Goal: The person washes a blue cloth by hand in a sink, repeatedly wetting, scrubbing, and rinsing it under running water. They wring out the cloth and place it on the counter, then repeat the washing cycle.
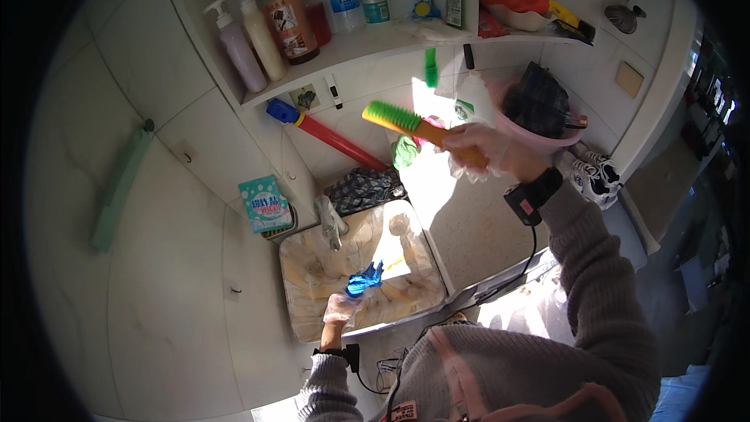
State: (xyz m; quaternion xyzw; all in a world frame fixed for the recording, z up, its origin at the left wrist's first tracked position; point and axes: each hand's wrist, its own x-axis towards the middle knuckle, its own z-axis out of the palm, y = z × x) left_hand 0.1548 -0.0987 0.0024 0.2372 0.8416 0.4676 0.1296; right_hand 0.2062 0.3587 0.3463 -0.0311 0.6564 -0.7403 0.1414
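My right hand (483,143), in a clear plastic glove, grips the orange handle of a scrubbing brush (425,129) above the countertop. Its green bristles face up and away from me. Over the marbled sink basin (304,299), my left hand (341,308), also in a clear glove, holds a crumpled bright blue cloth or glove (364,279). A faucet (331,217) reaches over the basin's far side. Whether water stands in the basin is hard to tell.
Beside the basin lie a checked dark cloth (369,190) and a green cloth (404,152). A red tube with a blue end (334,139) leans behind. A pink tub (545,139) with dark fabric and a pair of sneakers (592,173) stand right. Several bottles line the shelf (345,50) above.
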